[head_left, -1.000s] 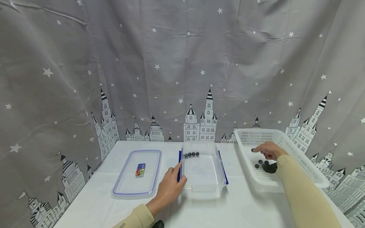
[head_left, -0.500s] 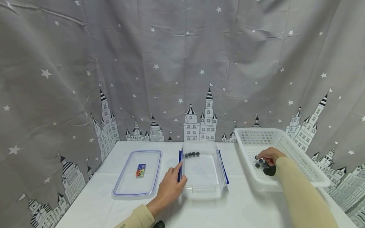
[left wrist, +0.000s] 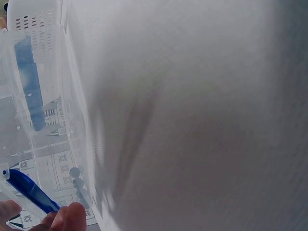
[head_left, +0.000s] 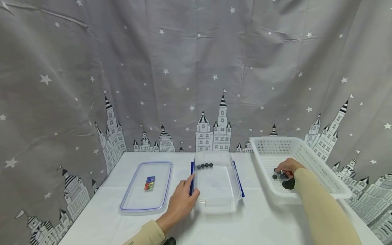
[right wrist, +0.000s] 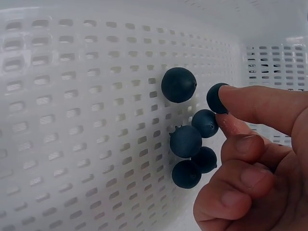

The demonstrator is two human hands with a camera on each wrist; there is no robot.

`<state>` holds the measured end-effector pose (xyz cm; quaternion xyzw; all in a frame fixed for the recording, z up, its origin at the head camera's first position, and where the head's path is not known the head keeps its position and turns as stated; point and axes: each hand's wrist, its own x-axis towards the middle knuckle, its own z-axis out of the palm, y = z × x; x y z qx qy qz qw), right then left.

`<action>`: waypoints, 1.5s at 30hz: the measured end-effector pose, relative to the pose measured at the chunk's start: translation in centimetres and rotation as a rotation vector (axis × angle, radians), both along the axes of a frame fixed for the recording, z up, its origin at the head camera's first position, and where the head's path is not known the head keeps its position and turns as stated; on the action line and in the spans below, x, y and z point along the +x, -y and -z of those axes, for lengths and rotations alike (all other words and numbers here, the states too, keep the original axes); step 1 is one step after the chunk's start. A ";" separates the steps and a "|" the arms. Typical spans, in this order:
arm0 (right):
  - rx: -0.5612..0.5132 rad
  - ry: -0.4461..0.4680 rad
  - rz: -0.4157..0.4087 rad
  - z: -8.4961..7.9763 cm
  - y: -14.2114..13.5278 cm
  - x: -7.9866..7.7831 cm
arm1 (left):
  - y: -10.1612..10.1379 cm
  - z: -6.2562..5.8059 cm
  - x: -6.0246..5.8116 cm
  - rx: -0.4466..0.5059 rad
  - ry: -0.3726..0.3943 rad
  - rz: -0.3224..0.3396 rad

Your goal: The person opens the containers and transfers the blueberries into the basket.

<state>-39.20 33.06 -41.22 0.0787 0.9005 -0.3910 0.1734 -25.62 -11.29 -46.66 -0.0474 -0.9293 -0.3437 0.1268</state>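
My right hand [head_left: 290, 165] reaches into the white perforated basket [head_left: 329, 180]. Thumb and index finger pinch a blueberry [right wrist: 217, 99], while the other fingers curl in towards the palm. Beside them, several more blueberries [right wrist: 186, 141] lie loose on the basket floor. My left hand [head_left: 181, 199] rests at the left side of a clear plastic container [head_left: 214, 204], its fingertips by the blue side latch [left wrist: 32, 190]. Inside that container, several blueberries [head_left: 206, 165] stand in a row along the far end.
A clear lid with a blue seal [head_left: 128, 204] lies flat on the white table [head_left: 257, 224], left of the container. It bears a small colourful label [head_left: 149, 183]. Behind the table hangs a grey curtain [head_left: 171, 68] printed with castles and stars.
My right hand has shifted slightly towards me, in among the blueberries in the basket. The left hand and the row in the container stay put.
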 end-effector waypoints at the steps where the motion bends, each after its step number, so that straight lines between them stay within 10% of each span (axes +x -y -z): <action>1: 0.003 0.000 0.000 0.1 0.0 0.0 | 0.0 0.0 0.0 0.001 0.000 0.000; 16: 0.042 -0.037 -0.018 -0.2 0.6 -0.1 | 0.0 -0.1 0.0 -0.007 -0.004 0.001; 45: -0.129 -0.218 -0.214 -6.9 9.7 -1.8 | 0.0 0.0 0.1 -0.004 0.008 0.000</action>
